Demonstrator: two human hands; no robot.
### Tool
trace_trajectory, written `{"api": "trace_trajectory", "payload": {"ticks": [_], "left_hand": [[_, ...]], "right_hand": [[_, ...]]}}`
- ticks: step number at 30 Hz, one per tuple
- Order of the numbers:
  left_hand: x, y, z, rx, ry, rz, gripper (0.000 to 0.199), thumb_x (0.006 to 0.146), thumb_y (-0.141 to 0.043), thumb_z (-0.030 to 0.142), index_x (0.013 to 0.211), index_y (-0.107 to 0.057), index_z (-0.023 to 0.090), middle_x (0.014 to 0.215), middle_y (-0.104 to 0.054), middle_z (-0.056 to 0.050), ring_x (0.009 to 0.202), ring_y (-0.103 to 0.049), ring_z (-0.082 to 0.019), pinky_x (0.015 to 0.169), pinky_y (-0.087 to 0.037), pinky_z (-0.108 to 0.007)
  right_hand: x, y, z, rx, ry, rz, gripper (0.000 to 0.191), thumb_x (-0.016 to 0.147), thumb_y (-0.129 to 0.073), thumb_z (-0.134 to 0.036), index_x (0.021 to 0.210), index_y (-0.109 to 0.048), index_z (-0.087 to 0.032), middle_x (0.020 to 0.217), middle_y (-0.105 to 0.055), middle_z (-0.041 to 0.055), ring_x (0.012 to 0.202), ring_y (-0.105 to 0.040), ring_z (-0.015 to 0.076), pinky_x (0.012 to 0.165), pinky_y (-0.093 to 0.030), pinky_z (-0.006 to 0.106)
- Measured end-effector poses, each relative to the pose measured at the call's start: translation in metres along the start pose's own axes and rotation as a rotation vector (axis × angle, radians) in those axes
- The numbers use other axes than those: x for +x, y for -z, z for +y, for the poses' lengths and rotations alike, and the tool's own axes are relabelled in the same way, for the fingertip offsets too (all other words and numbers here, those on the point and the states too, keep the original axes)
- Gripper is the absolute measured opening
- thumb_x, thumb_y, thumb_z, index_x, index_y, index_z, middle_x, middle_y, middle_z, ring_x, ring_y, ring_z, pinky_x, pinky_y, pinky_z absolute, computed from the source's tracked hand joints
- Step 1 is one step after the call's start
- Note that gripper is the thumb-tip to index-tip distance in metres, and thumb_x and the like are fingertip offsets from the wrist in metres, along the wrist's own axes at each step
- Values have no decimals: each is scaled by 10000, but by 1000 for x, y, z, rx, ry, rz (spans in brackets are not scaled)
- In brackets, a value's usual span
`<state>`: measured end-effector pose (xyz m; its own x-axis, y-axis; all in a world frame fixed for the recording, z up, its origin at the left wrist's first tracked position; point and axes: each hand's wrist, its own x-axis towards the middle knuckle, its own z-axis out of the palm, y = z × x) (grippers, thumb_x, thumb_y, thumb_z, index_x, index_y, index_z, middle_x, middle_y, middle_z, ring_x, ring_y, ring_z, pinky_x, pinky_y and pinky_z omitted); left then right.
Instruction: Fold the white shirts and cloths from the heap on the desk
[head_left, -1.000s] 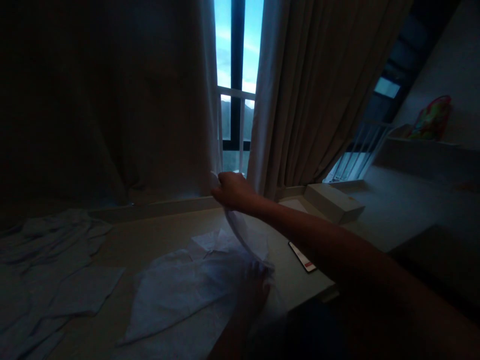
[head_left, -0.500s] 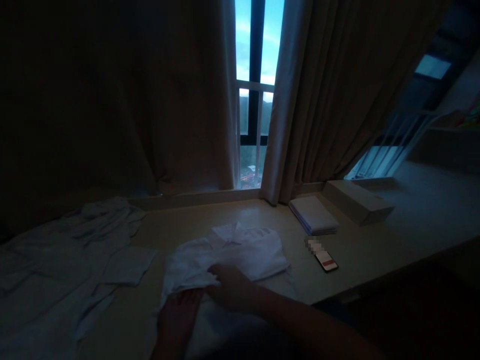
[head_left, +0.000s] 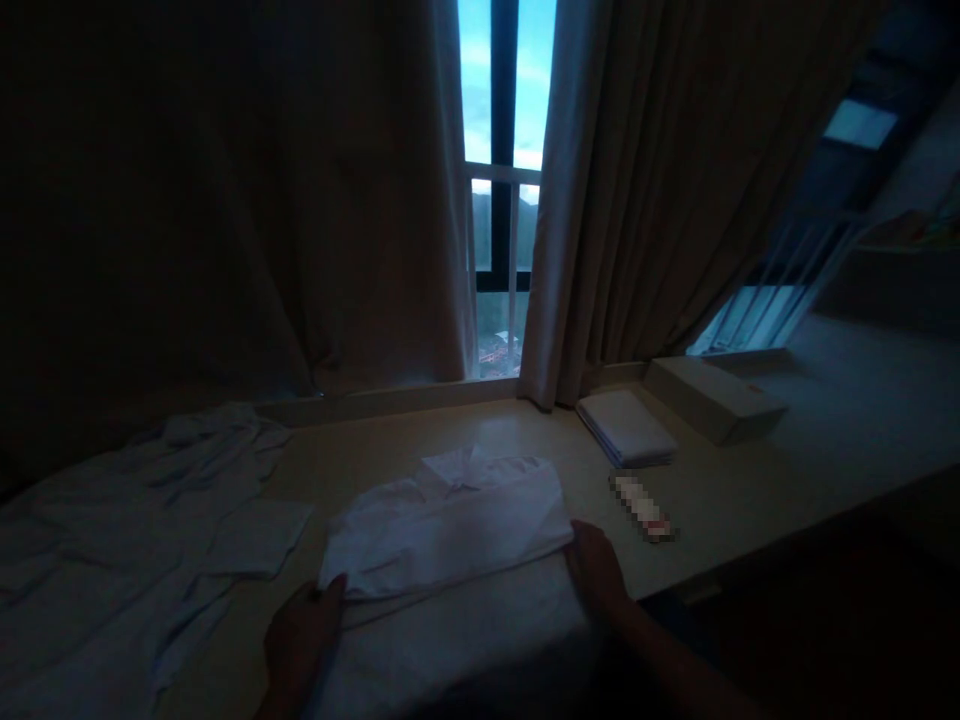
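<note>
A white collared shirt (head_left: pixel 457 520) lies partly folded on the pale ledge, its collar pointing towards the window and its lower part spread towards me. My left hand (head_left: pixel 304 635) grips the shirt's left edge, thumb on top of the cloth. At the opposite edge, my right hand (head_left: pixel 596 570) pinches the cloth, fingers closed around the side. The fingertips under the fabric are hidden, and dim light blurs the detail.
Crumpled white clothes (head_left: pixel 112 540) pile up on the left. A folded white stack (head_left: pixel 626 428), a phone (head_left: pixel 641 508) and a pale box (head_left: pixel 716 398) lie to the right on the ledge (head_left: pixel 750 500). Curtains (head_left: pixel 630 200) hang behind, beside a window (head_left: pixel 499 230).
My hands have moved apart from the middle of the shirt to its left and right edges. The shirt's upper part now looks flatter and straighter along its front fold.
</note>
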<state>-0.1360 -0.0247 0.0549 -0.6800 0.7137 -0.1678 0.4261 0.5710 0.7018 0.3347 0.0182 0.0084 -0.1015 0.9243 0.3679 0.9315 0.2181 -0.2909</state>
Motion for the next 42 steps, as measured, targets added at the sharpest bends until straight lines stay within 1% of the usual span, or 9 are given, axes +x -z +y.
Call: {"api": "trace_trajectory", "payload": {"ticks": [3,6,14,22,26,29,32,37,42], "left_hand": [[4,-6,-17,345,-169,72,593,671,-514,637,987,-638,152,998,-664,-175,977,-603,-366,866,-447,-473],[10,-13,-25,306,-150,39,691,678,-502,650,1120,-585,125,1154,-624,-207,1027,-601,-350,863,-456,-439],[13,-24,4,199,-163,-314,417,627,-610,560,790,-659,179,840,-704,-123,824,-659,-317,717,-464,-386],[7,-36,10,179,-148,-225,307,630,-617,439,792,-621,179,815,-681,-118,809,-647,-314,709,-464,-394],[5,-38,29,229,-323,37,470,653,-595,371,1066,-567,149,1091,-620,-180,1079,-565,-341,919,-433,-452],[2,-55,56,229,-605,151,491,780,-470,413,1200,-507,162,1249,-538,-159,1218,-483,-275,1055,-355,-406],[6,-78,73,289,-683,19,578,839,-378,481,1269,-476,109,1373,-468,-171,1318,-398,-250,1113,-288,-371],[24,-93,52,542,-651,-26,752,812,-404,582,1389,-383,100,1517,-302,-196,1425,-205,-324,1149,-144,-482],[30,-93,42,645,-641,84,814,810,-385,636,1420,-333,99,1526,-267,-218,1425,-194,-344,1141,-124,-503]], "right_hand": [[3,1,-4,16,-142,15,381,862,-494,-249,1231,-524,-158,1134,-624,122,1056,-562,244,907,-404,348],[9,6,-6,41,-214,0,330,858,-459,-196,1173,-554,-176,1104,-634,105,1023,-577,225,876,-394,308],[43,31,21,-52,-261,-63,233,838,-404,-78,941,-587,-179,961,-643,85,918,-580,188,760,-364,258],[78,51,38,-87,-242,-334,161,823,-482,-115,911,-614,-142,892,-659,101,774,-605,174,625,-342,244],[96,54,24,-98,-181,-260,338,815,-399,-49,1073,-610,-107,1055,-647,150,958,-597,206,778,-396,273],[117,44,-1,-71,-67,-203,470,833,-338,-37,1254,-542,-83,1250,-583,166,1131,-540,204,949,-376,285],[133,22,-21,-66,29,-218,485,918,-306,-141,1378,-433,-54,1426,-440,178,1332,-371,219,1083,-276,324],[123,-16,-14,-100,32,-328,689,949,-320,-513,1468,-293,-61,1537,-244,172,1435,-153,279,1139,-161,448],[102,-32,4,-120,-16,-307,718,938,-264,-598,1501,-230,-154,1567,-171,118,1451,-59,247,1145,-63,488]]}}
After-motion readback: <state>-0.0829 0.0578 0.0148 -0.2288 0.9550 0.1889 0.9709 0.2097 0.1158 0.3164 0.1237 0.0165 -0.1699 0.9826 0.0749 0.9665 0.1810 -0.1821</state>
